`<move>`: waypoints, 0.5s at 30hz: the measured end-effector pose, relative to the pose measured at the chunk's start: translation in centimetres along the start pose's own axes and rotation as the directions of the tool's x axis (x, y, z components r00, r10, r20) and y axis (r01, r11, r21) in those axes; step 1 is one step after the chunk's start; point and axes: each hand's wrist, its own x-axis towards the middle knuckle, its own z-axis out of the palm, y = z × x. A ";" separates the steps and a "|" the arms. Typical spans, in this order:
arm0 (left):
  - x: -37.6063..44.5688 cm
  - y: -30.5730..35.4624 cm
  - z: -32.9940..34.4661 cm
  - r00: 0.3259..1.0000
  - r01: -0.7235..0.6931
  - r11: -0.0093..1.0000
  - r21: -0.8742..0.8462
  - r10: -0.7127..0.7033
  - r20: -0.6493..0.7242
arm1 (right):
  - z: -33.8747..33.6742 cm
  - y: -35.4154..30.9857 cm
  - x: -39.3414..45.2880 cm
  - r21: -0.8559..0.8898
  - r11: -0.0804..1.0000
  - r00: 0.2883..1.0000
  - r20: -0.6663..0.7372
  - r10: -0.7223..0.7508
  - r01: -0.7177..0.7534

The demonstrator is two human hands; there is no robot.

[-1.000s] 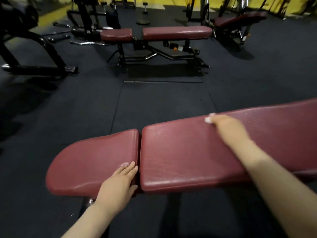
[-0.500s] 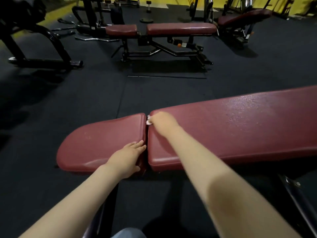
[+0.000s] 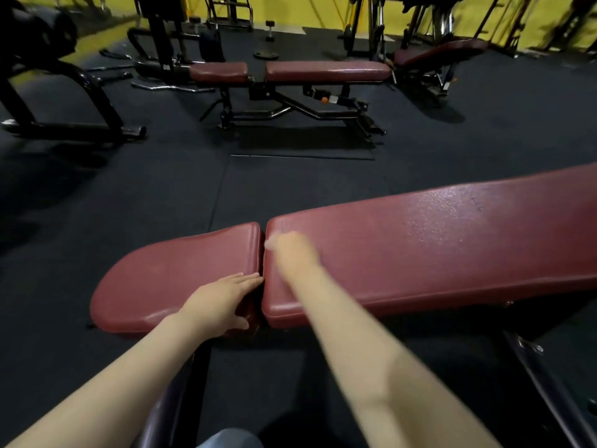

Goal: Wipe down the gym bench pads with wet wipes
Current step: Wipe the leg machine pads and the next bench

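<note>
Wiping is the step in hand, judging from the single head view. The right hand (image 3: 292, 250) lies on the near-left corner of the long back pad (image 3: 436, 247), just beside the gap that parts it from the shorter seat pad (image 3: 174, 279). A pale scrap at the knuckles, by the pad's end edge, looks like the wet wipe (image 3: 268, 243); the hand is blurred, so the fingers appear bunched over it, yet how firmly they hold it cannot be settled. The left hand (image 3: 223, 300) rests flat on the seat pad's near-right corner, fingers straight and together, tips reaching the gap, thumb down the pad's side; it holds nothing and seems to steady the bench.

The back pad's far stretch glistens with fine droplets, which suggests it is already wiped, while the seat pad looks dull and dry. As a judgement, the long pad is nearly finished and the next move calls for carrying the wipe across the gap onto the seat pad, with the left hand lifting clear to leave room.

Much is hard to read. The wipe is mostly covered by the hand and smeared by motion. The back pad runs off the right edge of the view, so its far end is unseen. The bench frame (image 3: 181, 392) beneath shows only as dark tubes near the bottom edge. Another bench (image 3: 326, 72) stands well apart across the dark floor (image 3: 129, 195).
</note>
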 end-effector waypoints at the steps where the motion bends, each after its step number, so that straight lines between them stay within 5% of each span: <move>1: -0.2 -0.2 0.1 0.999 0.029 0.998 -0.054 -0.031 -0.030 | 0.3 -2.8 -1.0 0.024 0.988 0.983 0.095 -0.155 0.153; 4: -0.5 -0.4 0.3 0.994 0.097 0.990 -0.098 -0.102 -0.044 | -1.2 0.1 -1.2 0.069 0.977 0.976 0.064 -0.208 0.203; 7: -0.4 -0.6 0.3 0.995 0.091 0.993 -0.075 -0.093 -0.035 | -4.9 12.8 -3.1 -0.022 0.974 0.974 -0.031 0.224 -0.225; 10: 0.0 -0.4 0.0 0.995 0.098 0.995 -0.033 -0.099 -0.032 | -8.4 22.2 -7.5 -0.004 0.809 0.792 -0.206 0.574 -0.587; 13: 0.3 -0.2 -0.3 0.996 0.085 0.996 -0.002 -0.085 -0.018 | -6.4 17.8 -5.4 0.021 0.798 0.763 -0.278 0.583 -0.602; 15: 0.2 -0.2 -0.1 0.996 0.084 0.996 -0.020 -0.085 -0.021 | -2.8 9.5 -3.1 -0.003 0.912 0.893 -0.204 0.402 -0.411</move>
